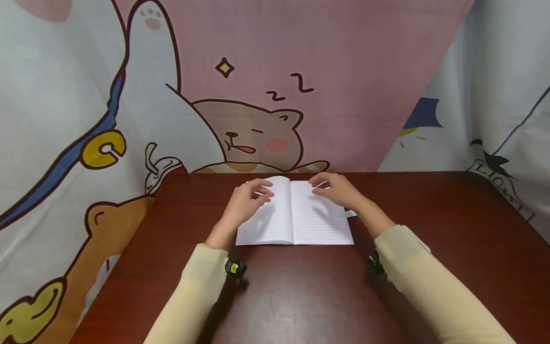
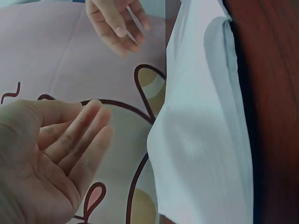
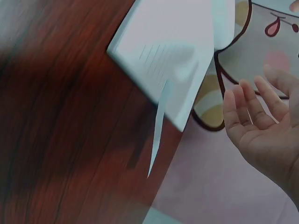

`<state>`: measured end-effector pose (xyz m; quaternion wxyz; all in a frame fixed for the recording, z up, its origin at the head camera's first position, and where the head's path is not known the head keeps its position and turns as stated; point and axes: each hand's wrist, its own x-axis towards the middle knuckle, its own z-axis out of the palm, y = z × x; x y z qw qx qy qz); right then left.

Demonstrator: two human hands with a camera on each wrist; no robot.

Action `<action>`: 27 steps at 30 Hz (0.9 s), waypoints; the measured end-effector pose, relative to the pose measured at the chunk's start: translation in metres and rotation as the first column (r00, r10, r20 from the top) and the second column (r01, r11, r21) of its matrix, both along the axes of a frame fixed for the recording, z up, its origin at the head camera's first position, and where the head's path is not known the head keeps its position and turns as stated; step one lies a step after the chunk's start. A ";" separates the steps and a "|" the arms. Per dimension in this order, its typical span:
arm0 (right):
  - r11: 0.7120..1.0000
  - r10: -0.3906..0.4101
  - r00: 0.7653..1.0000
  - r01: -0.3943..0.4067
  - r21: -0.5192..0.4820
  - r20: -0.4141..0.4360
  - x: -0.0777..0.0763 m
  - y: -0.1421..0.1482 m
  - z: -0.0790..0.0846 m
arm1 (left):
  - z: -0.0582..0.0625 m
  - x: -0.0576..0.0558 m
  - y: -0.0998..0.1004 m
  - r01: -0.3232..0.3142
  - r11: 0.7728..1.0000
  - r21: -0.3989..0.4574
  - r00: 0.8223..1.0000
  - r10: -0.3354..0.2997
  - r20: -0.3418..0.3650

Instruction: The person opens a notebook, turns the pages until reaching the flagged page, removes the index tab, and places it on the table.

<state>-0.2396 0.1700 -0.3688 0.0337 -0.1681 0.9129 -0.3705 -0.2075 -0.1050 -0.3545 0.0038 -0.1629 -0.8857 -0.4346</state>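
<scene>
An open notebook with lined white pages lies on the table in the head view. Over its left page hovers my left hand, its fingers loosely bent and nothing in its grasp. My right hand is above the upper right page, likewise relaxed and holding nothing. A thin pale strip lies across the right page's outer edge and juts out past it, partly hidden behind my right wrist in the head view. The left page bulges upward in the left wrist view.
The dark reddish-brown table reaches back to a cartoon-printed curtain. Curtain fabric also runs along the left side and the far right. Small black devices sit at both wrists, one of them a wrist camera by the left sleeve.
</scene>
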 end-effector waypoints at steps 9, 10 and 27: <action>0.996 -0.069 0.997 0.068 0.065 0.024 0.003 0.034 0.001 | -0.017 -0.003 0.019 0.039 0.999 0.037 0.999 -0.037 -0.039; 0.995 -0.075 0.997 0.074 0.069 0.021 0.003 0.037 -0.001 | -0.019 -0.003 0.021 0.045 0.998 0.043 0.998 -0.043 -0.034; 0.977 -0.167 0.978 0.148 0.151 0.122 0.012 0.076 -0.024 | -0.056 -0.002 0.035 0.097 0.995 0.020 0.994 -0.098 0.041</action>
